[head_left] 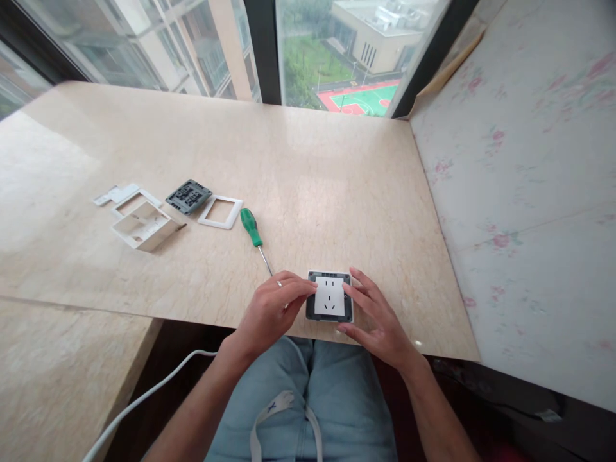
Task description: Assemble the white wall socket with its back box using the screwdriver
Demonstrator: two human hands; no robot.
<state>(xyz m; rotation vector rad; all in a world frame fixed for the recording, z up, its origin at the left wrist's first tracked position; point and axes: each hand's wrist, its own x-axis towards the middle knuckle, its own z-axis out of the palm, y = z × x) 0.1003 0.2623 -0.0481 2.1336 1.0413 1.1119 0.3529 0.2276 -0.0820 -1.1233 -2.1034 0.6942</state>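
Observation:
A wall socket (pixel 330 297) with a white slotted face and dark grey frame sits in a white box near the counter's front edge, its cover frame off. My left hand (pixel 276 305), a ring on one finger, is closed with its fingertips pressed on the socket's left side; whether they pinch something small is hidden. Around the right side curves my right hand (pixel 380 321), thumb at the lower edge and fingers on the face and upper corner. A green-handled screwdriver (pixel 250 228) lies beyond my left hand, its tip near or behind the fingers.
Left on the counter (pixel 337 173) lie a white cover frame (pixel 221 223), a dark socket module (pixel 189 196) seen from its back, an open white box (pixel 144 237) and flat white pieces (pixel 118 194). Windows border the back, a papered wall (pixel 520 212) the right. A white cable (pixel 149 394) hangs at lower left.

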